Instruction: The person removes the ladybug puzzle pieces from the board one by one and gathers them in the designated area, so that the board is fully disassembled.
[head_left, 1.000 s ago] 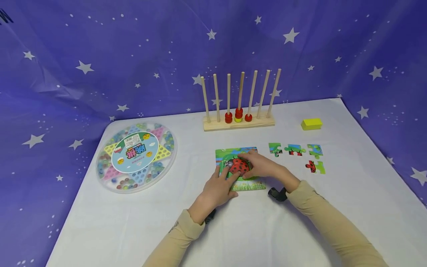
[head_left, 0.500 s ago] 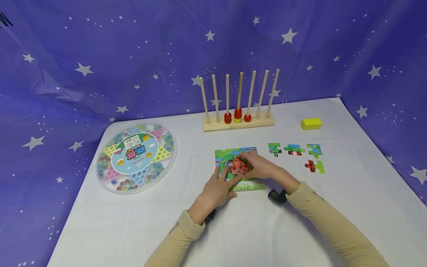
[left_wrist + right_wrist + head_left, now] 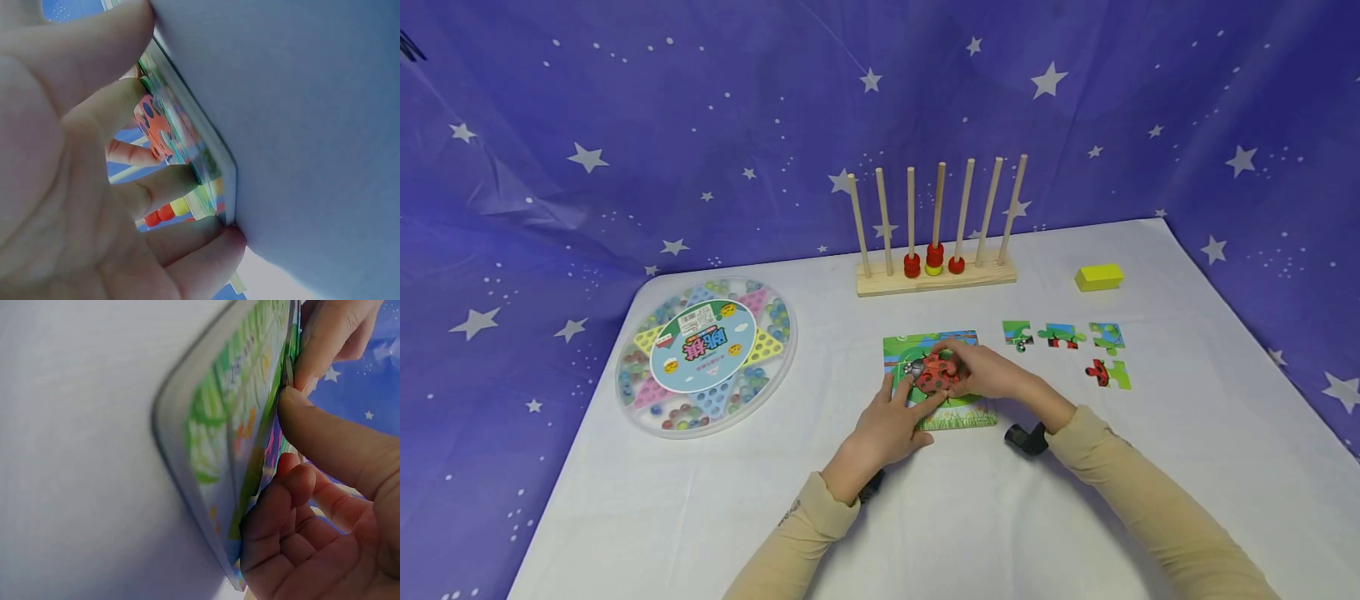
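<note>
A jigsaw puzzle board (image 3: pixel 958 419) with a ladybird picture lies on the white table. Red spotted ladybird pieces (image 3: pixel 931 379) sit at its middle, with uneven outlines and some tilt. My left hand (image 3: pixel 886 427) rests with spread fingers on the board's left and near part; in the left wrist view its fingertips touch the board's edge (image 3: pixel 199 134). From the right, my right hand (image 3: pixel 988 372) bends over the board and pinches a ladybird puzzle piece between thumb and fingers. Most of that piece is hidden by the fingers in the right wrist view.
Several loose puzzle pieces (image 3: pixel 1063 337) lie right of the board. A yellow block (image 3: pixel 1099 277) is beyond them. Behind stands a wooden peg rack (image 3: pixel 880 285) with red and yellow beads. At left lies a round marble-game box (image 3: pixel 703 346). A starry purple cloth hangs behind.
The ladybird looked nearly whole a second ago; now its red part is broken up and shifted under my right fingers. My left hand has stayed in place.
</note>
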### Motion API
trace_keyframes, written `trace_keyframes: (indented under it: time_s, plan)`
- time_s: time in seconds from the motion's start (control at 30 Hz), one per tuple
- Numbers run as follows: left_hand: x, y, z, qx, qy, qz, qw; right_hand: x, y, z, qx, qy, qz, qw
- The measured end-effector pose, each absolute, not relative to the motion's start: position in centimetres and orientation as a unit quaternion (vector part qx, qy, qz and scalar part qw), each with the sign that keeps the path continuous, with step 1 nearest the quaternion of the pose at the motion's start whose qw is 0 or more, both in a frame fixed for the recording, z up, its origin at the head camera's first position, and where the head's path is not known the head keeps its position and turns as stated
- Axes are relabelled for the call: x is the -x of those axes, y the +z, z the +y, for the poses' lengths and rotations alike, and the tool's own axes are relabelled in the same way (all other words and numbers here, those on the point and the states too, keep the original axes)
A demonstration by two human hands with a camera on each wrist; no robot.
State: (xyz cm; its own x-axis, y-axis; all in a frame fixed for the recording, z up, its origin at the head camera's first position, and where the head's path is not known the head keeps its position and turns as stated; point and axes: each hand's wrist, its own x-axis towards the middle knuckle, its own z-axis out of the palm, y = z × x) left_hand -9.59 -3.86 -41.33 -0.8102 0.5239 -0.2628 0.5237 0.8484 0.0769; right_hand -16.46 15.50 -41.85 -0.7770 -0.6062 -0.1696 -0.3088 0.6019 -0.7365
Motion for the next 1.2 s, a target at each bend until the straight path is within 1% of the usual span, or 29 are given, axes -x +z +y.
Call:
trace_keyframes:
  time_s: [0.17, 0.33, 0.53, 0.63, 0.77, 0.9, 1.07, 1.2]
  plan:
    - [9.7, -41.5, -3.7, -0.28, -0.001, 0.95, 0.135, 16.5, -41.9, 16.0, 0.238, -0.39, 0.864, 0.21]
    - [9.7, -41.6, -3.6, -0.283, -0.003, 0.95, 0.135, 16.5, -42.1, 17.4, 0.201, -0.456, 0.839, 0.218]
    - [9.7, -41.5, -3.7, -0.277, 0.0, 0.95, 0.146, 16.1, -42.1, 21.0, 0.159, -0.521, 0.805, 0.235]
    - [9.6, -41.6, -3.8, -0.276, 0.007, 0.951, 0.142, 15.7, -41.9, 23.5, 0.14, -0.533, 0.798, 0.244]
    - [9.5, -41.6, -3.9, -0.28, 0.014, 0.95, 0.135, 15.0, -41.8, 27.0, 0.116, -0.52, 0.81, 0.244]
    - [9.4, -41.6, -4.0, -0.28, 0.017, 0.95, 0.135, 14.2, -41.6, 29.8, 0.095, -0.486, 0.837, 0.231]
    - [9.4, -41.5, -4.1, -0.278, 0.02, 0.951, 0.136, 13.6, -41.3, 31.2, 0.078, -0.441, 0.867, 0.217]
    - [9.4, -41.7, -4.0, -0.282, 0.02, 0.95, 0.136, 13.4, -41.3, 31.5, 0.085, -0.424, 0.877, 0.21]
